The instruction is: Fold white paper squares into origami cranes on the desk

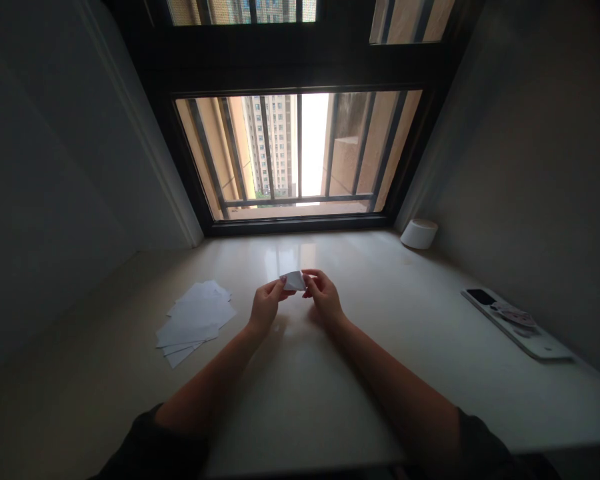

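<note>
A small piece of folded white paper (293,281) is held up between my two hands, above the pale sill. My left hand (266,305) pinches its left edge, thumb on top. On the other side my right hand (324,294) grips the right edge between thumb and fingers. Some fingertips are hidden behind the paper. To the left of my left hand lies a loose, fanned pile of white paper sheets (197,319), apart from both hands.
The white sill (300,393) runs up to a dark-framed window (300,228) with bars outside. A white round object (419,235) sits in the far right corner. A phone in a light case (540,341) lies along the right wall.
</note>
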Tool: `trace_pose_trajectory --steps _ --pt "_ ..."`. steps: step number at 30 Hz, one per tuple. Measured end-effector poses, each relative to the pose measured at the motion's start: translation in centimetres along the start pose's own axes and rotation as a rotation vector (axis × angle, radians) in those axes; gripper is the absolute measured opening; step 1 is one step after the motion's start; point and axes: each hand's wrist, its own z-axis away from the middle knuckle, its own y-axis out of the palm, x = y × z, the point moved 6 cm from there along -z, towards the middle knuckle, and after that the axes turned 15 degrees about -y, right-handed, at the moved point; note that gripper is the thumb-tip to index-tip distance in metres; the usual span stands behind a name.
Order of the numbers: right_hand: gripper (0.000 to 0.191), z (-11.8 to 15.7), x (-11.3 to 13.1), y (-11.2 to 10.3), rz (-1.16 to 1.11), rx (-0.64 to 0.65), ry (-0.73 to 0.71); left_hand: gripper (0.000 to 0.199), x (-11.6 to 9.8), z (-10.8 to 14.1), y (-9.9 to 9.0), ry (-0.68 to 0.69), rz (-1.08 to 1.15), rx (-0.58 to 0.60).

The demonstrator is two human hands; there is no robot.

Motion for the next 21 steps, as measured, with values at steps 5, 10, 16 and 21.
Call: trace_pose_trajectory --steps 5,10,16,21 --pt "0.047 0.1 0.8 0.1 0.084 0.05 -0.04 0.047 0.0 0.0 0.0 0.032 -0.03 -0.015" --pt "0.042 0.0 0.9 0.4 0.014 0.065 -0.022 0.046 -0.1 0.1 0.0 0.052 -0.04 -0.014" --pt "0.037 0.0 1.0 0.9 -0.087 0.084 0.038 0.047 -0.4 0.1 -0.2 0.077 -0.059 -0.046" --pt "0.038 0.1 1.2 0.9 -0.094 0.088 0.033 0.046 -0.5 0.1 -0.4 0.074 -0.043 -0.07"
